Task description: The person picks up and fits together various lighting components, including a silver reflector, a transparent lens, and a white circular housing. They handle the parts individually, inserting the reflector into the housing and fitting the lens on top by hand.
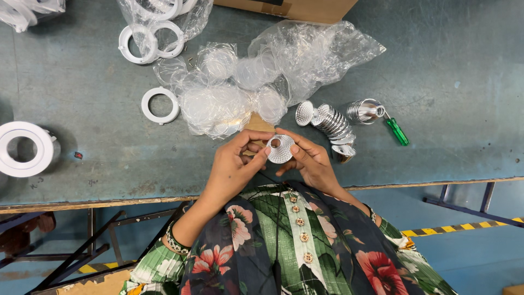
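Work surface: a worn teal bench [447,71], its near edge running just below both wrists.

Beyond the fingertips lies a heap of clear plastic bags [256,82] holding transparent discs. Left of the fingers stands a large white ring housing [22,148]; a smaller white ring [160,105] lies between that housing and the bags, and further white rings [150,41] sit bagged at the far edge. Right of the fingers, close by, lies a nested stack of silver reflector cones [330,123], then a single reflector [364,110] on its side with a green-handled screwdriver [397,131] touching it.

The left hand [232,166] and right hand [308,161] meet above the near bench edge. Between them, clear of the bench, is one silver faceted reflector [280,149], centre hole facing up. The left thumb and forefinger pinch its left rim; the right thumb presses its right rim, remaining fingers curled beneath. Both grips are closed on the part.

Step in hand, as judged: inspection or orientation of a single reflector. The next move calls for a steady rim grip, avoiding contact with the faceted face
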